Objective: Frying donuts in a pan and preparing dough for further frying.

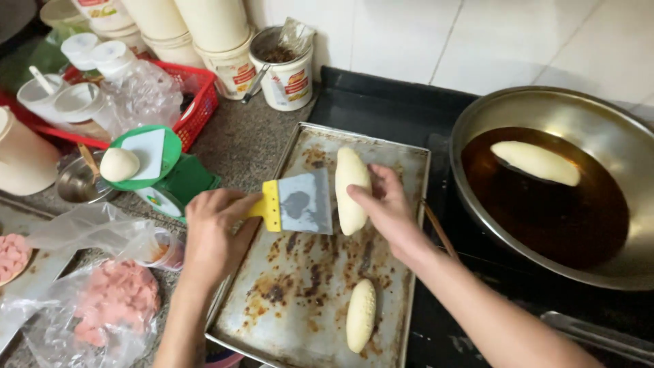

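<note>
Here, left hand [214, 235] grips yellow-handled metal scraper [296, 203], blade slid against pale oblong dough piece [351, 189] to free it; right hand [387, 208] cups dough on scorched metal baking tray [286, 320].

To our right we see a wide metal pan [613, 129] of dark oil with one pale dough piece [536, 162] floating in it. On the grey surface [242, 140] to our left stands a green scale [178, 178] carrying a dough ball [119, 164]. Behind it sit a red basket [197, 102], white tubs [216, 24] and an open tub [286, 68]. Nearest us, a clear bag holds pink sausage slices [116, 300].
</note>
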